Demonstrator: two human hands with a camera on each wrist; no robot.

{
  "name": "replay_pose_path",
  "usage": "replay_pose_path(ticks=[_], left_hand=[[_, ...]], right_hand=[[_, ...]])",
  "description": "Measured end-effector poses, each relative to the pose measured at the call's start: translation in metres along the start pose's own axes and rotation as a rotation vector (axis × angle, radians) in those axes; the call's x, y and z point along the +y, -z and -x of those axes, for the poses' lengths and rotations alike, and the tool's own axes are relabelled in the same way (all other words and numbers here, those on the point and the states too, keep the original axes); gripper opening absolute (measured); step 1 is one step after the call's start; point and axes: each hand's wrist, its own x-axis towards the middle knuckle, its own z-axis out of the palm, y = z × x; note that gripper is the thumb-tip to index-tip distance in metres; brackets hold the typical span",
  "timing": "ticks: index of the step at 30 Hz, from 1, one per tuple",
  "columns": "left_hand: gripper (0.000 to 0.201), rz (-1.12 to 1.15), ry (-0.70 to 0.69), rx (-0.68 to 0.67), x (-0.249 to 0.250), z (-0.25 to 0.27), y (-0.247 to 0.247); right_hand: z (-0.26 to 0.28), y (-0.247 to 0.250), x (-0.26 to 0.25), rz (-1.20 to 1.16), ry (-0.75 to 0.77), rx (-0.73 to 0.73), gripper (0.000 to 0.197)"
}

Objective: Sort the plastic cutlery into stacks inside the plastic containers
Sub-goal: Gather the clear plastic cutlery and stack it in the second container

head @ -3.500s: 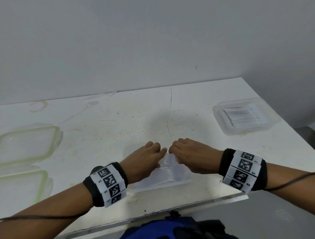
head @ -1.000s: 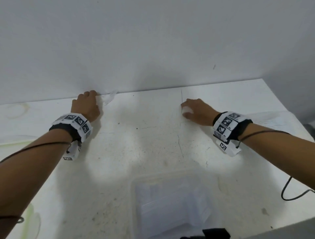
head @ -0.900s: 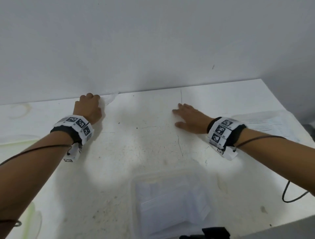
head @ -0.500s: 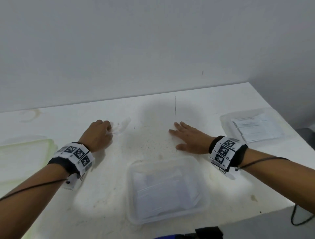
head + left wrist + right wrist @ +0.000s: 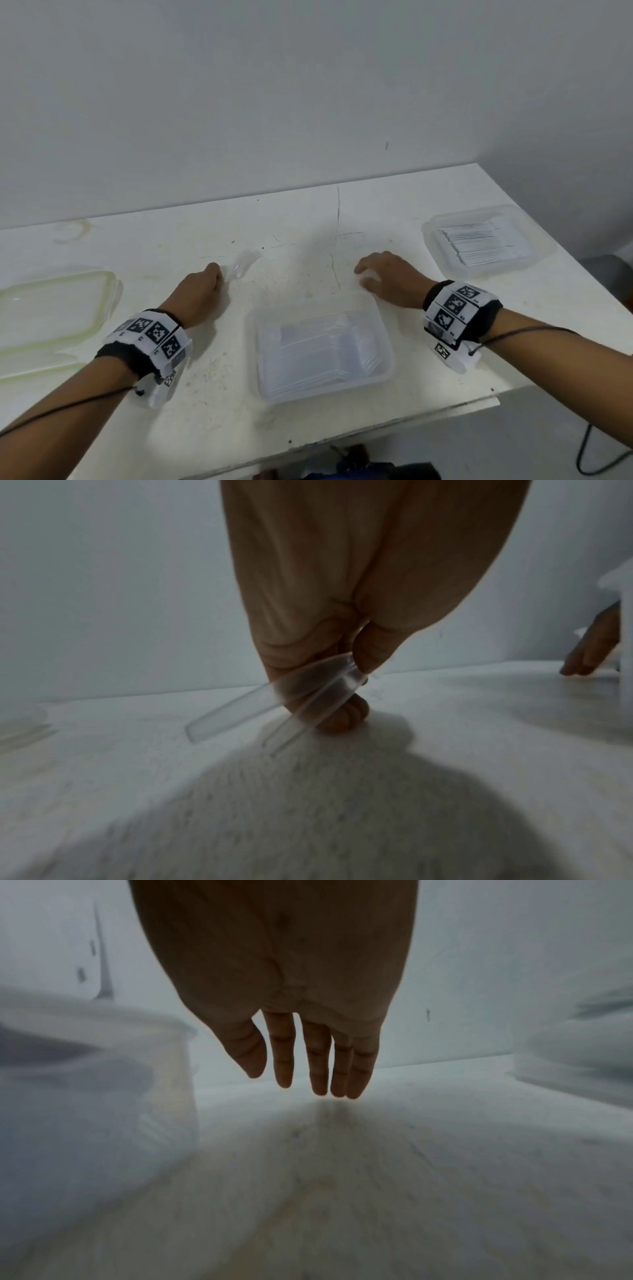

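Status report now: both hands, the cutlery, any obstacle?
Left hand pinches clear cutlery. Right hand open, empty. Container between hands, nothing blocking.

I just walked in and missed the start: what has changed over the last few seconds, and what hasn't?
Both hands left the near container and reached to the wall. The left hand took hold of clear cutlery there and has drawn it back toward the container. The right hand let go of something small and white and now comes back with straight fingers, holding nothing. The far container and the lids stayed put.
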Motion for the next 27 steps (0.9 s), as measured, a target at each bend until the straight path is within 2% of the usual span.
replay_pose_path(ticks=[3, 7, 9, 11, 13, 14, 16, 18, 22, 27], left_hand=[[0.014, 0.241, 0.040, 0.018, 0.011, 0.004, 0.010], [0.019, 0.298, -0.146, 0.113, 0.047, 0.014, 0.027], [0.023, 0.426, -0.216, 0.132, 0.075, 0.022, 0.035], [0.025, 0.567, -0.282, 0.124, 0.107, 0.031, 0.039], [0.026, 0.644, -0.372, 0.094, 0.138, 0.045, 0.040], [0.028, 0.649, -0.415, 0.085, 0.150, 0.051, 0.037], [0.034, 0.620, -0.411, 0.108, 0.162, 0.058, 0.028], [0.034, 0.573, -0.395, 0.163, 0.163, 0.060, 0.019], [0.021, 0.400, -0.421, 0.214, 0.162, 0.063, 0.010], [0.022, 0.259, -0.400, 0.320, 0.158, 0.068, 0.015]], right_hand=[[0.000, 0.019, -0.015, -0.080, 0.000, 0.126, 0.021], [0.008, 0.042, -0.056, -0.238, 0.073, 0.288, 0.014], [0.013, 0.047, -0.084, -0.287, 0.124, 0.268, 0.015], [0.017, 0.046, -0.110, -0.370, 0.130, 0.186, 0.021], [0.019, 0.043, -0.132, -0.645, 0.077, 0.109, 0.028], [0.019, 0.042, -0.140, -0.822, 0.037, 0.087, 0.032], [0.018, 0.041, -0.150, -1.130, -0.061, 0.079, 0.039], [0.017, 0.040, -0.153, -1.316, -0.160, 0.127, 0.041], [0.018, 0.035, -0.149, -1.413, -0.219, 0.177, 0.032], [0.025, 0.037, -0.149, -1.489, -0.189, 0.127, 0.035]])
